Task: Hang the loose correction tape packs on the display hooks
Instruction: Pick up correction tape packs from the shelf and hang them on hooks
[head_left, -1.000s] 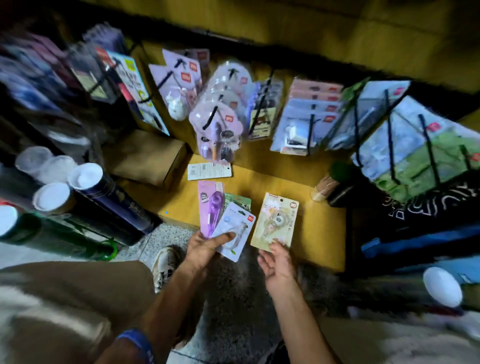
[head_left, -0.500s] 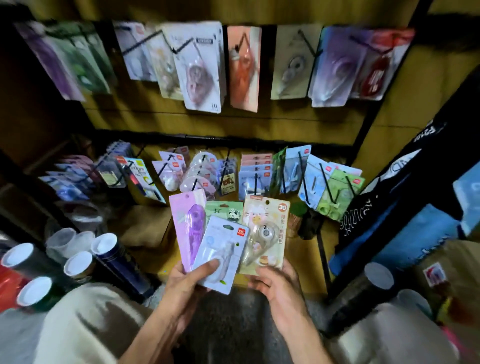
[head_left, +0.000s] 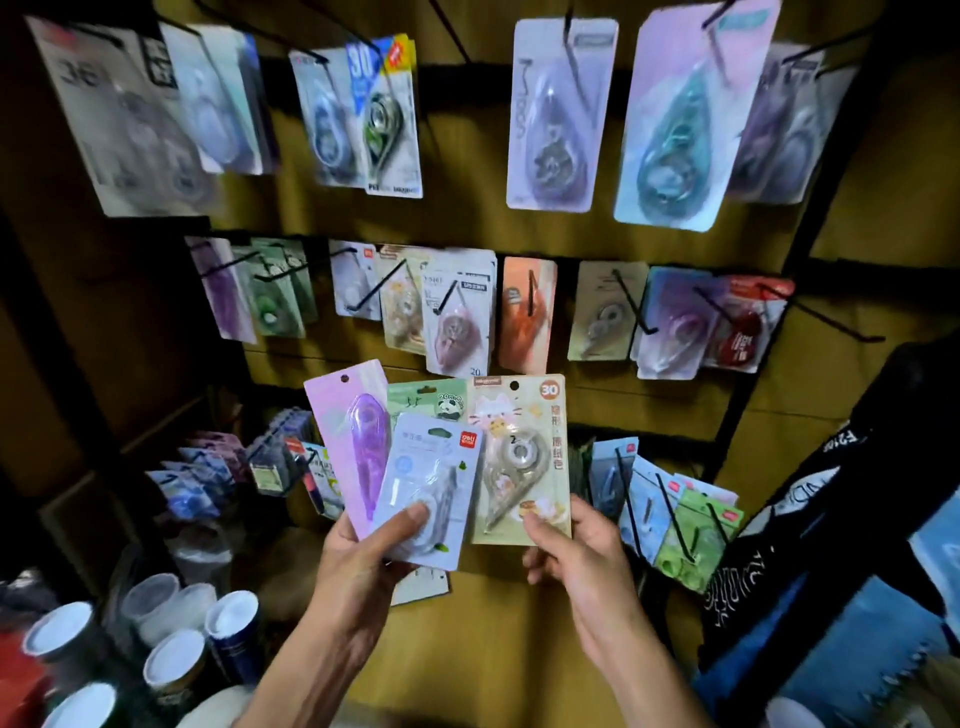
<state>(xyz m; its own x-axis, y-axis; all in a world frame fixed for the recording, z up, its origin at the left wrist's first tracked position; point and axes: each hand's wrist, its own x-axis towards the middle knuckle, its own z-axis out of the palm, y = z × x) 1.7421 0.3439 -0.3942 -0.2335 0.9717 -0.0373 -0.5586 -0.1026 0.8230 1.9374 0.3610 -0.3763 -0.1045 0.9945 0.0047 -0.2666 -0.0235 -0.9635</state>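
Observation:
My left hand (head_left: 358, 566) grips a fan of correction tape packs: a purple pack (head_left: 350, 441), a pale blue pack (head_left: 431, 478) in front, and a green panda pack (head_left: 426, 402) behind. My right hand (head_left: 582, 551) pinches the lower corner of a cream cat pack (head_left: 524, 457) marked 30. All are held up before the yellow display wall, just under the middle row of black hooks (head_left: 530, 296) loaded with hanging packs. One long hook (head_left: 836, 325) at the right of that row sticks out past its packs.
A top row of packs (head_left: 561, 114) hangs overhead and a low row (head_left: 670, 509) sits behind my hands. Capped tubes (head_left: 234, 629) stand at lower left. A black printed bag (head_left: 810, 519) and blue fabric crowd the right. One loose card (head_left: 421, 584) lies on the shelf below.
My view has tilted up from the low shelf to the upper rows. Both hands have risen with the packs, and the right hand has closed on the cream pack.

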